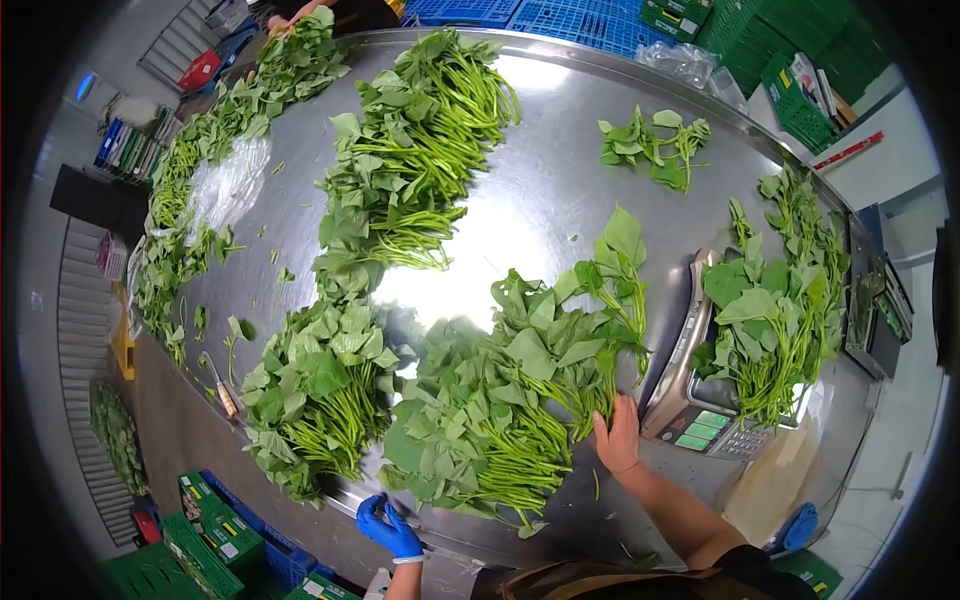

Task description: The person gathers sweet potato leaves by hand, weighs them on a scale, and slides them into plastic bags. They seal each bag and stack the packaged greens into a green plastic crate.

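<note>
My right hand (pixel 617 437), bare, has its thumb and fingers around the lower stems of leafy greens (pixel 622 290) at the right side of a big pile. The pile of long-stemmed, broad-leaved greens (pixel 470 420) lies on the metal table (pixel 540 190) in front of me, stems toward me. In a blue glove, my left hand (pixel 390 528) is at the table's near edge, fingers apart and holding nothing. It is just below the pile and another bunch of greens (pixel 320 400) to its left. Leaves partly hide my right fingertips.
A scale (pixel 690 425) with a lit display bears greens (pixel 770 320) on the right. More greens (pixel 430 140) run up the table's middle and along its left edge. A wooden-handled tool (pixel 226 400) lies at left. Across the table, another person's hand (pixel 290 18) touches greens. Green crates (pixel 215 530) stand below.
</note>
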